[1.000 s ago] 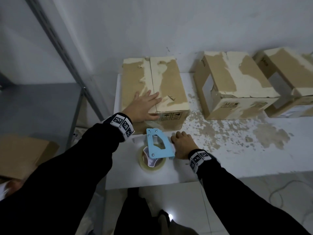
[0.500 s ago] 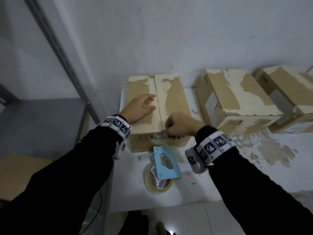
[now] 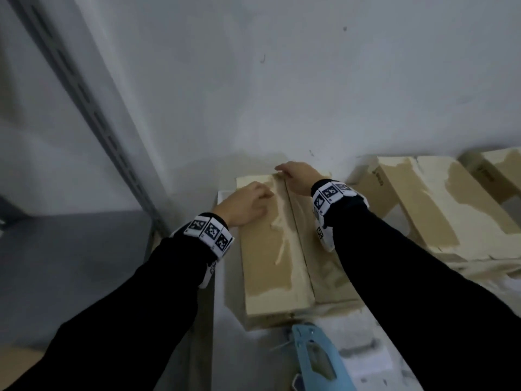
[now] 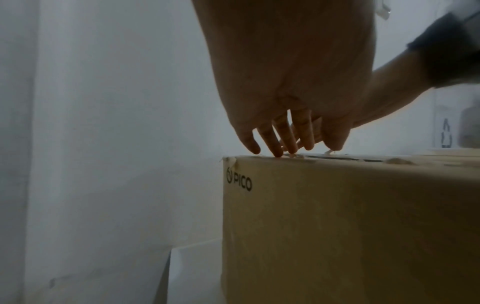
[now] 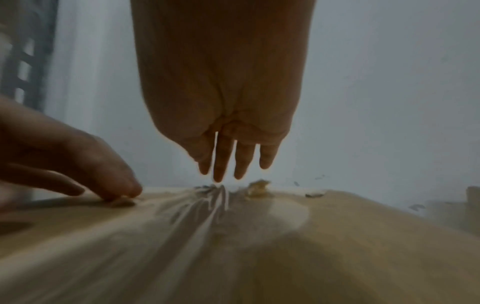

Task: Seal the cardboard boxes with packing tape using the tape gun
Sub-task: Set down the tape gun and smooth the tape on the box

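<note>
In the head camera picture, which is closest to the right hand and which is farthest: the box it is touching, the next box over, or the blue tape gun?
1. The box it touches, right under the right hand, by the wall.
2. The next box, beside it on the right.
3. The blue tape gun, lying on the table at the near edge, farthest.

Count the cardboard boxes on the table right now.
3. The nearest box lies under both hands, the middle box sits to its right, and the far-right box is cut off by the frame edge. More may lie beyond it.
</note>
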